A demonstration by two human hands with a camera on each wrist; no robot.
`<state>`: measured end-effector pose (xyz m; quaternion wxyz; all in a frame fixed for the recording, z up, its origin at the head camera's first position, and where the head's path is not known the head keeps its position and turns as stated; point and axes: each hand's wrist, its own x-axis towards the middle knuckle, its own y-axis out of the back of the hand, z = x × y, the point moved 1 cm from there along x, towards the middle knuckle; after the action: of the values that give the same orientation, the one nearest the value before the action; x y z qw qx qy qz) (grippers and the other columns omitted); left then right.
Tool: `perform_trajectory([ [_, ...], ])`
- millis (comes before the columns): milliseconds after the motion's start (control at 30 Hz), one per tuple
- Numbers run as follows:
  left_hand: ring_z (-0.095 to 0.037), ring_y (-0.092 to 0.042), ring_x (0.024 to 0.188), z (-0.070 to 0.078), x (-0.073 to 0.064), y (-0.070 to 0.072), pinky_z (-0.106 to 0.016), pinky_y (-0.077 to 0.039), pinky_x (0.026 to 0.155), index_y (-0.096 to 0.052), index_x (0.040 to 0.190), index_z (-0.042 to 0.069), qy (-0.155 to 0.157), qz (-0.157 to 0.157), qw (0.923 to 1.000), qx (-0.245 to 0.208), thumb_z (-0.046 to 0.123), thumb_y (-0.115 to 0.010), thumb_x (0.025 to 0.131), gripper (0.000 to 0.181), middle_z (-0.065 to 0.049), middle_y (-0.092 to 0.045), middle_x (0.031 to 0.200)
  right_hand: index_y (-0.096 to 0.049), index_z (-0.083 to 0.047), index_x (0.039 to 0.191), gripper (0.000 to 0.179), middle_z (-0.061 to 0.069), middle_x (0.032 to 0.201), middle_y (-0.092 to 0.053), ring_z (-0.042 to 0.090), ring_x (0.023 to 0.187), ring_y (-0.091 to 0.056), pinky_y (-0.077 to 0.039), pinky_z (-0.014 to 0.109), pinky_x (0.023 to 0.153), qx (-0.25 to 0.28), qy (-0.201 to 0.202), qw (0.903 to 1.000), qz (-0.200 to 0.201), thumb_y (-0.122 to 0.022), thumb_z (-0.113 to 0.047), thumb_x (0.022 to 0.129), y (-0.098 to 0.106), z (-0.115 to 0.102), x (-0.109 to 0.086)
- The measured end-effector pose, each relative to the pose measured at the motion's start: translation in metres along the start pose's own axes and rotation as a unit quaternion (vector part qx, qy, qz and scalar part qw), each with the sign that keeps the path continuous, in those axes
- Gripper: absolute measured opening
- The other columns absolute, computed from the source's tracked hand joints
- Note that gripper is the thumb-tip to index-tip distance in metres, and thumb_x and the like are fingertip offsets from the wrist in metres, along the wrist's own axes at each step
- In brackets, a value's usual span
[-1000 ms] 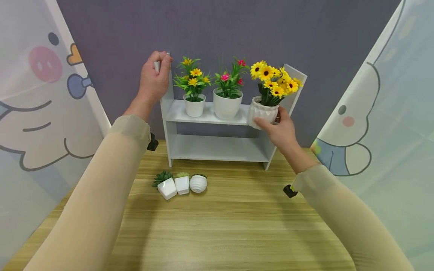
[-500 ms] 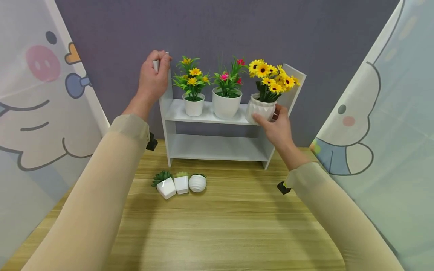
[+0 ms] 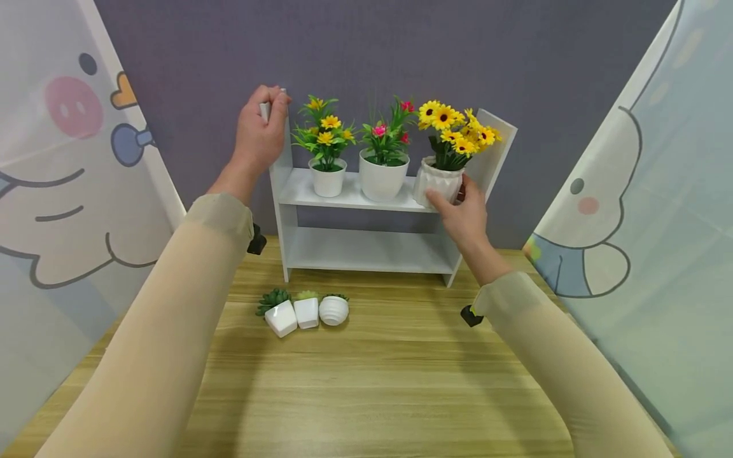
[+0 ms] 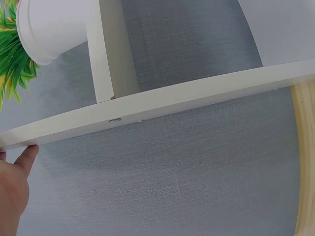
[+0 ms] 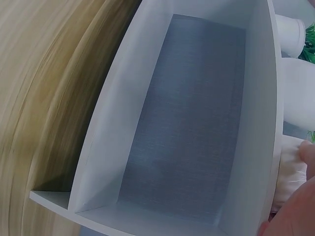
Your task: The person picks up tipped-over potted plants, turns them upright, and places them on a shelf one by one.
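Observation:
My left hand (image 3: 260, 130) grips the top of the left side panel of a small white two-tier shelf (image 3: 366, 249). In the left wrist view its fingers (image 4: 28, 158) press against the panel's edge. My right hand (image 3: 465, 213) holds a white ribbed pot (image 3: 439, 183) of yellow sunflowers (image 3: 458, 130) at the right end of the upper tier, thumb in front and fingers round its right side. Left of it on that tier stand a white pot with pink flowers (image 3: 382, 178) and a smaller white pot with yellow flowers (image 3: 329, 179).
On the wooden table (image 3: 366, 388), in front of the shelf, three small potted succulents lie tipped over: a square white pot (image 3: 282, 318), another white pot (image 3: 307, 312) and a round ridged one (image 3: 334, 310). A grey wall (image 3: 366, 44) stands behind; cartoon-printed curtains (image 3: 647, 210) flank both sides.
The sunflower pot has moved slightly left and back onto the upper tier in my right hand, and it now stands more upright. My left hand keeps its place on the side panel.

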<state>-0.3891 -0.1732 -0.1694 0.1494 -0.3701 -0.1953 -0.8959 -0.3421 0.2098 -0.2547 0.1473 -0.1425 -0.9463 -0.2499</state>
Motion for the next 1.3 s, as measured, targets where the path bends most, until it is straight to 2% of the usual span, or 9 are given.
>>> perform_trajectory([
  [233, -0.007, -0.045, 0.158, 0.001, -0.001, 0.000, -0.032, -0.046, 0.125, -0.060, 0.111, 0.007, 0.006, -0.004, 1.0000, 0.007, 0.038, -0.050, 0.117, 0.032, -0.011, -0.064, 0.148, -0.034, -0.016, 0.171, 0.088, 0.014, 0.165, -0.052, 0.032, 0.150, -0.052, -0.052, 0.048, 0.119, 0.008, -0.017, 0.9998, 0.002, -0.075, -0.052, 0.102, -0.001, 0.001, 0.002],
  [333, -0.008, -0.045, 0.159, 0.001, -0.001, 0.001, -0.032, -0.044, 0.126, -0.060, 0.111, 0.008, 0.005, -0.003, 1.0000, 0.006, 0.036, -0.050, 0.117, 0.031, -0.012, -0.063, 0.149, -0.035, -0.014, 0.171, 0.087, 0.014, 0.165, -0.052, 0.031, 0.151, -0.052, -0.051, 0.048, 0.120, 0.007, -0.021, 0.9998, 0.001, -0.074, -0.052, 0.103, -0.002, 0.000, 0.002],
  [433, -0.009, -0.044, 0.160, 0.001, -0.002, 0.001, -0.031, -0.042, 0.128, -0.059, 0.108, 0.011, 0.005, -0.004, 1.0000, 0.006, 0.036, -0.050, 0.117, 0.028, -0.012, -0.063, 0.150, -0.034, -0.013, 0.171, 0.087, 0.015, 0.167, -0.051, 0.032, 0.153, -0.051, -0.043, 0.050, 0.127, -0.005, -0.022, 0.9997, 0.002, -0.072, -0.054, 0.103, -0.002, 0.001, 0.003],
  [467, -0.009, -0.045, 0.160, 0.001, -0.002, 0.001, -0.031, -0.041, 0.129, -0.059, 0.107, 0.012, 0.005, -0.003, 1.0000, 0.005, 0.036, -0.050, 0.117, 0.027, -0.012, -0.063, 0.150, -0.034, -0.012, 0.171, 0.088, 0.015, 0.167, -0.051, 0.033, 0.154, -0.050, -0.036, 0.051, 0.131, -0.008, -0.022, 0.9997, 0.002, -0.071, -0.054, 0.104, -0.002, 0.001, 0.003],
  [600, -0.009, -0.045, 0.159, 0.001, -0.002, 0.001, -0.030, -0.043, 0.127, -0.057, 0.101, 0.018, 0.005, -0.002, 1.0000, 0.005, 0.036, -0.051, 0.117, 0.024, -0.011, -0.064, 0.149, -0.033, -0.012, 0.171, 0.089, 0.015, 0.169, -0.049, 0.033, 0.156, -0.048, -0.032, 0.052, 0.133, -0.012, -0.024, 0.9996, 0.002, -0.070, -0.055, 0.104, -0.002, 0.002, 0.004],
  [933, -0.008, -0.048, 0.156, -0.001, 0.000, 0.000, -0.029, -0.047, 0.123, -0.059, 0.101, 0.018, 0.004, 0.003, 1.0000, 0.004, 0.036, -0.051, 0.116, 0.025, -0.010, -0.064, 0.150, -0.030, -0.015, 0.173, 0.090, 0.012, 0.173, -0.044, 0.030, 0.158, -0.046, -0.047, 0.047, 0.125, 0.010, -0.037, 0.9992, -0.010, -0.070, -0.057, 0.104, -0.002, 0.002, 0.003],
  [1100, -0.006, -0.047, 0.156, -0.002, 0.000, 0.001, -0.027, -0.044, 0.125, -0.057, 0.097, 0.024, 0.008, 0.001, 1.0000, -0.003, 0.037, -0.051, 0.116, 0.023, -0.010, -0.064, 0.150, -0.030, -0.014, 0.173, 0.093, 0.011, 0.174, -0.043, 0.028, 0.158, -0.044, -0.046, 0.045, 0.126, 0.036, -0.036, 0.9986, -0.014, -0.074, -0.054, 0.102, 0.000, 0.003, 0.002],
  [1300, -0.004, -0.046, 0.157, -0.002, 0.000, 0.001, -0.029, -0.045, 0.125, -0.056, 0.098, 0.024, 0.009, -0.003, 1.0000, 0.003, 0.039, -0.050, 0.116, 0.024, -0.010, -0.064, 0.149, -0.024, -0.012, 0.174, 0.102, 0.007, 0.180, -0.033, 0.027, 0.163, -0.036, -0.040, 0.043, 0.131, 0.052, -0.040, 0.9977, -0.018, -0.077, -0.055, 0.100, 0.007, 0.006, -0.007],
])
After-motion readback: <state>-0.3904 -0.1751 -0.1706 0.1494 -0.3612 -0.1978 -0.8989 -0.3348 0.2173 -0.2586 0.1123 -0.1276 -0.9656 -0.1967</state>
